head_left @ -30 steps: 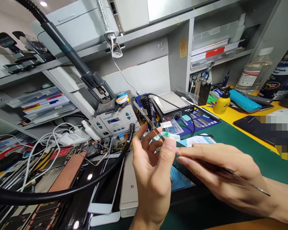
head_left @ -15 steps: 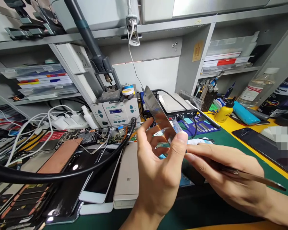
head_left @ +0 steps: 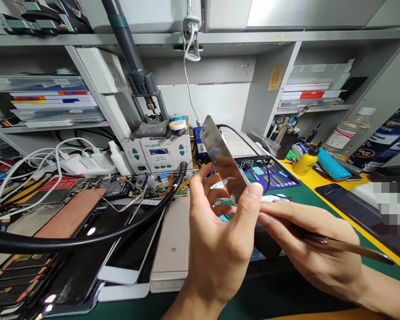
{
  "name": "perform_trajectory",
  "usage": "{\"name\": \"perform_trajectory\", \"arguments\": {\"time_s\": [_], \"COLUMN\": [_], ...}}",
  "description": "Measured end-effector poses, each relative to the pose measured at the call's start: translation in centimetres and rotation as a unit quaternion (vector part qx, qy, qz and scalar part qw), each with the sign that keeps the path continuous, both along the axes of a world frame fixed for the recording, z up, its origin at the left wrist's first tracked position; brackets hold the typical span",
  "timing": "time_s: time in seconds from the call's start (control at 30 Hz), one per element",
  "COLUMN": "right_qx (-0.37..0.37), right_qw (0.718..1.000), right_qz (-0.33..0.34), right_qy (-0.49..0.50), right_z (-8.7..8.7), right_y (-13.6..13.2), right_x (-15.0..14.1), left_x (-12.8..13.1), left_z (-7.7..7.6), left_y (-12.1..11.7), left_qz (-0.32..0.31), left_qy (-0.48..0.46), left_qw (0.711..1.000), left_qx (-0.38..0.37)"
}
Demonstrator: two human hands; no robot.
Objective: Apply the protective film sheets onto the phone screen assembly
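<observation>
My left hand is raised in the middle of the view, thumb and fingers pinched on the lower end of a thin, shiny metal plate that tilts up and to the left. My right hand lies just right of it, fingers closed around slim metal tweezers whose long end points right; their tips meet the plate near my left thumb. Both hands hover over the green mat.
A soldering station and a heating plate stand behind the hands. Phones and opened boards lie at left under a black hose. A yellow bottle, a clear bottle and a dark phone sit at right.
My left hand has turned the metal plate from edge-on to face-on and lifted it a little. The view has tilted upward. My right hand has kept the tweezers by the plate.
</observation>
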State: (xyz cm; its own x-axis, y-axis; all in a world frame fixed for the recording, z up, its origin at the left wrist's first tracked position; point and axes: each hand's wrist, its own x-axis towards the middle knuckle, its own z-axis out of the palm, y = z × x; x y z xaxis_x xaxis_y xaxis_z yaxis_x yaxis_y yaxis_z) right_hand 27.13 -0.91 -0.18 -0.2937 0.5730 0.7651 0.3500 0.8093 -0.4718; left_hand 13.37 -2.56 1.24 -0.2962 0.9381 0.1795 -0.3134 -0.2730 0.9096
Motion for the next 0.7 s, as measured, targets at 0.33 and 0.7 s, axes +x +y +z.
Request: {"name": "perform_trajectory", "arguments": {"time_s": [0.33, 0.7], "right_qx": [0.002, 0.0], "right_qw": [1.0, 1.0], "right_qz": [-0.002, -0.017], "right_qy": [-0.003, -0.017], "right_z": [0.15, 0.32], "right_y": [-0.1, -0.35], "right_x": [0.16, 0.02], "left_x": [0.0, 0.18], "left_z": [0.08, 0.12], "left_y": [-0.09, -0.16], "left_qz": [0.0, 0.011], "left_qy": [0.001, -0.004], "left_qw": [1.0, 1.0], "left_qx": [0.001, 0.01]}}
